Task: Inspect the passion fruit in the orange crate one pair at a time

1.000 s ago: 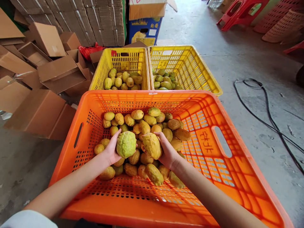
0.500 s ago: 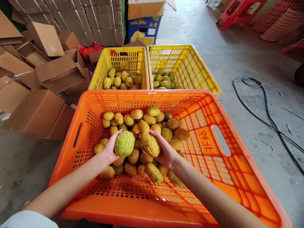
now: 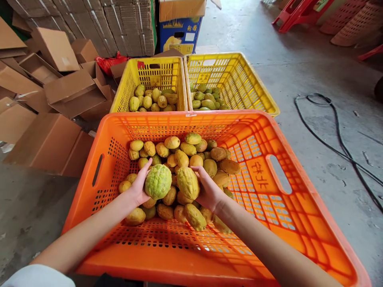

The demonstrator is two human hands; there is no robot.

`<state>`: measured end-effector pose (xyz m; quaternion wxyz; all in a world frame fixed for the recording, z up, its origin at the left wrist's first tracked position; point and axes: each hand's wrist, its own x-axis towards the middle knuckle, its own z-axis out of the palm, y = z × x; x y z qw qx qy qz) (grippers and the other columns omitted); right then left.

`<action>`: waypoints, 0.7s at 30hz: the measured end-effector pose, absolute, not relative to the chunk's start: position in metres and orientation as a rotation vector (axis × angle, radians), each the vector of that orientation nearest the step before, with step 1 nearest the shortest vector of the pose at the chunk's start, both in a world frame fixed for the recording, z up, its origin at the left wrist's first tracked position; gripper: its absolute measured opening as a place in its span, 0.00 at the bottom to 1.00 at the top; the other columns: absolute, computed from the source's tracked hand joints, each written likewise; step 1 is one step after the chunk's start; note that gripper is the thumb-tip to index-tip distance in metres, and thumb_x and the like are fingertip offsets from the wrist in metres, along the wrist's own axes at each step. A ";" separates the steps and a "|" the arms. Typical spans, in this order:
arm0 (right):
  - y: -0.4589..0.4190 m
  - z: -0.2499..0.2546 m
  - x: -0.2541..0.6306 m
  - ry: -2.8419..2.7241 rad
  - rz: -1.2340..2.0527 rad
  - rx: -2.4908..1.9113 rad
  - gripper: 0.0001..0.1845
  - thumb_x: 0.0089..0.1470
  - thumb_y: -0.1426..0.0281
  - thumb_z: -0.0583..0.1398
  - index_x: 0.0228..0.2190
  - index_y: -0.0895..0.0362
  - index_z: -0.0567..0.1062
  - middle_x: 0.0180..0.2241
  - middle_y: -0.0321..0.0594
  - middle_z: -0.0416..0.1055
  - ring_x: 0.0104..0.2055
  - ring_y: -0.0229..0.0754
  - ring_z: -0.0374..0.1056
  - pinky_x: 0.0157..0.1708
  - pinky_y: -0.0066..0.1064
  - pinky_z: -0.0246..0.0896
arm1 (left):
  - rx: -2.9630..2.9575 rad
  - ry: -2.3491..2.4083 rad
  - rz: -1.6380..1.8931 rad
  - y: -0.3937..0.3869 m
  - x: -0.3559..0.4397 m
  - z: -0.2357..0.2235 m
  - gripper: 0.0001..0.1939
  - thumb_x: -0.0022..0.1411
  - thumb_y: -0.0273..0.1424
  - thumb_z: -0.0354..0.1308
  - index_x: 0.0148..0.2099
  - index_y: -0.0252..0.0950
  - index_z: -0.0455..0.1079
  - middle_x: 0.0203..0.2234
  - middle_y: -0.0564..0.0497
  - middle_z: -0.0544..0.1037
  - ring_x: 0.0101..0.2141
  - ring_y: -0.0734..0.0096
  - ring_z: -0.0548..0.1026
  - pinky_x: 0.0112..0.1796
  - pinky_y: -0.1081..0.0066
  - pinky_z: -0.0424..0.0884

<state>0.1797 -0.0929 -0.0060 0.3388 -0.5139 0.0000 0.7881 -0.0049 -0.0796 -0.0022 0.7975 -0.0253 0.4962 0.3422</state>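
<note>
Presently, the left hand (image 3: 141,187) is closed around a knobbly green fruit (image 3: 158,181), and the right hand (image 3: 209,191) around a ridged yellow fruit (image 3: 188,183). Both pieces are held just beside each other, with a narrow gap between them, over the heap in an orange crate (image 3: 167,261). In each grip the thumb lies along the outer upper side; the remaining fingers are mostly hidden.

Handling, by judgement: each piece appears fairly weighty yet manageable one-handed, and firm rather than soft, though the yellow one may yield more under pressure. Uneven skin should resist slipping; bruising is the likely fault if squeezed or dropped. Recommended hold: the widest part, palm cupped at the side and fingers beneath. Inner ripeness cannot be determined.

Containers: the orange crate, below both grips, is perforated and holds loose yellow fruits (image 3: 181,158), with brownish fruits (image 3: 229,166) beyond and to the right of the right grip. One oblong fruit (image 3: 195,217) lies nearer the wearer than the right grip. Beyond both grips stand two further crates, side by side: the left yellow crate (image 3: 167,59) contains yellow-green fruits (image 3: 156,95); the right yellow crate (image 3: 248,83) contains greener fruits (image 3: 208,104), gathered toward its left. Depth of either load cannot be told.
</note>
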 end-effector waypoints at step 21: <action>-0.088 -0.003 0.181 0.119 2.105 -1.356 0.17 0.65 0.61 0.52 0.31 0.58 0.73 0.23 0.39 0.75 0.24 0.40 0.74 0.25 0.30 0.71 | 0.003 1.164 0.740 -0.080 -0.006 -0.008 0.11 0.64 0.33 0.56 0.32 0.32 0.72 0.22 0.49 0.77 0.20 0.72 0.75 0.26 0.73 0.75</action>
